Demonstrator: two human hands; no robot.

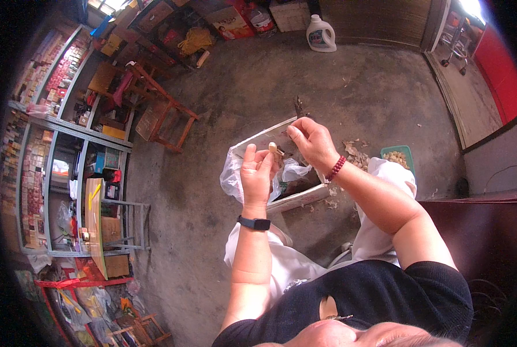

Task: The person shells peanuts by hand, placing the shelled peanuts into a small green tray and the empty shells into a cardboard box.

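A garlic clove point(273, 147), pale and small, is pinched between the thumb and fingers of my left hand point(258, 171). My right hand point(311, 138) is a little to the right, thumb against bent forefinger; a tiny reddish scrap seems to show at its fingertips. Both hands are above an open white box point(299, 197) with thin clear plastic bags point(295, 170) in it and over its left side. To the right of the box, a green plastic basket point(410, 157) holds many pale peeled cloves point(395, 158). Dry papery skins point(356, 155) lie on the floor between them.
A wooden chair point(171, 123) lies on the floor at the left, by metal shelves point(85, 141) packed with goods. A white jug point(321, 37) stands at the far side near cartons. Dark red furniture point(470, 234) is close on the right. My knees flank the box's near side.
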